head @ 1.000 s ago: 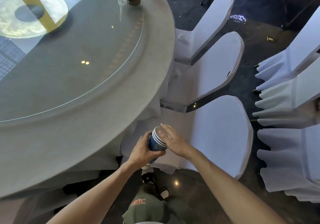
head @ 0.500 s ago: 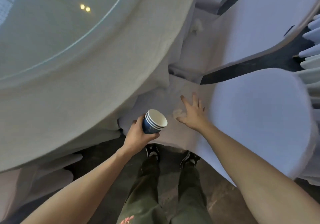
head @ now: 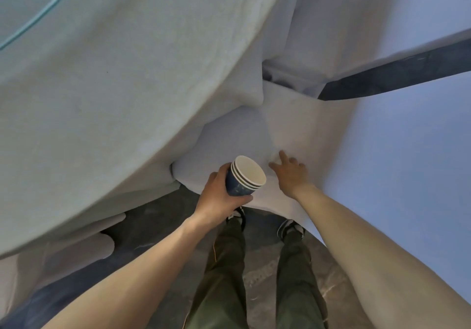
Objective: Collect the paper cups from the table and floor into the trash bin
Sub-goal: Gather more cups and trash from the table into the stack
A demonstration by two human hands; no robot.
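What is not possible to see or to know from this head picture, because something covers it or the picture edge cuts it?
- Trash bin: not in the head view.
- Floor under the round table's grey cloth: covered by it.
- Small whitish thing at the right hand fingertips on the white chair seat cover: too blurred to identify.
- Base of the nested blue paper cups: hidden in the left hand.

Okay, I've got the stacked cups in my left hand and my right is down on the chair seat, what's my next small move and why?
Probably close the right hand on the small pale crumpled thing at its fingertips, if that is a cup; it is too blurred to tell. The left hand already grips the stack of blue paper cups, and no bin is in view yet.
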